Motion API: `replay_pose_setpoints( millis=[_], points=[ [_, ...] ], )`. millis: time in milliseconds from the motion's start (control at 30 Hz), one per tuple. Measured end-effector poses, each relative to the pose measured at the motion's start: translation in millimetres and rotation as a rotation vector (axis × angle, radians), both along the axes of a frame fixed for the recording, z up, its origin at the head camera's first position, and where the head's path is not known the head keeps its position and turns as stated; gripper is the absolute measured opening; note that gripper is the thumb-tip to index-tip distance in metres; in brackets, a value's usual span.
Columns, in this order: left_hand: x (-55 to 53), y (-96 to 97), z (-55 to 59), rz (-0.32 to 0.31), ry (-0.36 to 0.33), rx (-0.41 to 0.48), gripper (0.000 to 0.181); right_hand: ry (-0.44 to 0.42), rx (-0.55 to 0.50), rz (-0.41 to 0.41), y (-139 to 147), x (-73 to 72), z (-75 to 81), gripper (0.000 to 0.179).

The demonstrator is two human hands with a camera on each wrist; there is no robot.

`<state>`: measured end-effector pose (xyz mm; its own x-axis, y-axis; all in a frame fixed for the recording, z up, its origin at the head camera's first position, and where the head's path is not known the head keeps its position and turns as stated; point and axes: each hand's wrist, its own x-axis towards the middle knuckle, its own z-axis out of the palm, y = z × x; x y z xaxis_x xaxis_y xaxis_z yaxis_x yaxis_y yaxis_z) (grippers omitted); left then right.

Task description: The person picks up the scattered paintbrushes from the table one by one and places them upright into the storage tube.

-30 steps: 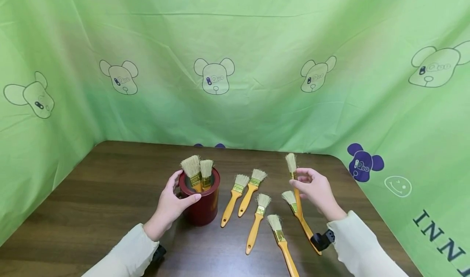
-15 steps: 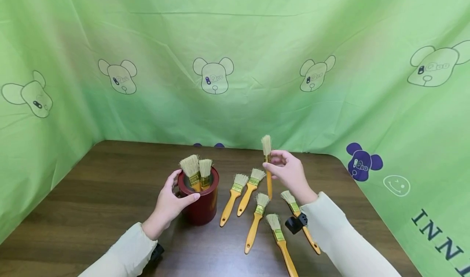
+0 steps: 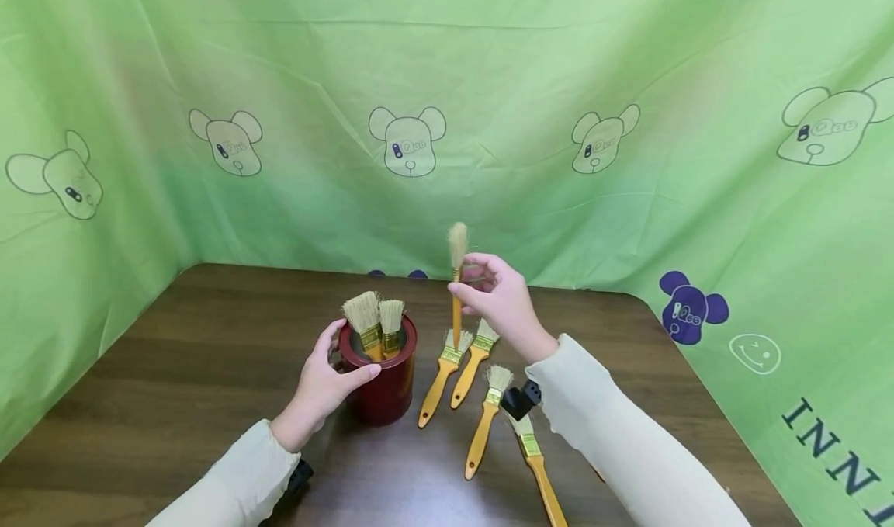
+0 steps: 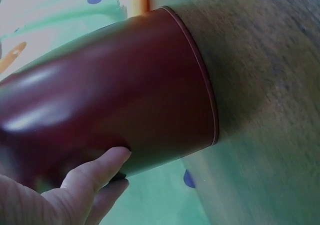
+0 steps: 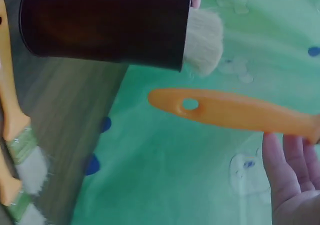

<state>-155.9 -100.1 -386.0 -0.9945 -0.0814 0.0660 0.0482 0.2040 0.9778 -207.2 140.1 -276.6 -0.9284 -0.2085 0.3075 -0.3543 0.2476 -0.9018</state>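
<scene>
A dark red can (image 3: pixel 382 403) stands upright on the table, with two paintbrushes in it, a wider one (image 3: pixel 362 313) and a narrower one (image 3: pixel 393 319), bristles up. My left hand (image 3: pixel 324 383) grips the can near its rim, thumb at the front and fingers around the far left side. In my right hand (image 3: pixel 497 292), thumb and fingers pinch a paintbrush (image 3: pixel 457 310) just below its metal band. It hangs upright in the air, right of the can, bristles up. The right wrist view shows the holed end of its orange handle (image 5: pixel 235 109) close to the can's mouth.
Several paintbrushes lie on the brown wooden table (image 3: pixel 209 356) right of the can, among them a pair side by side (image 3: pixel 436 391) and one near the front edge (image 3: pixel 545 484). My right sleeve (image 3: pixel 615 434) covers most of another. Green printed cloth (image 3: pixel 489 61) surrounds the table.
My right hand has lifted the paintbrush off the right side and carried it left and up toward the can, its handle swinging upright. The left hand and can have stayed in place.
</scene>
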Motion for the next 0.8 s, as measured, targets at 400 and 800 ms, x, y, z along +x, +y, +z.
replay_pose_setpoints(
  millis=[400, 800],
  points=[
    [-3.1, -1.9, 1.1, 0.000, 0.028, -0.017, 0.085, 0.097, -0.053, 0.128, -49.8, -2.1, 18.3, 0.044],
    [-3.8, -3.9, 2.3, -0.035, -0.010, 0.017, 0.085, 0.113, -0.126, 0.154, -68.2, -2.2, 1.5, 0.042]
  ],
)
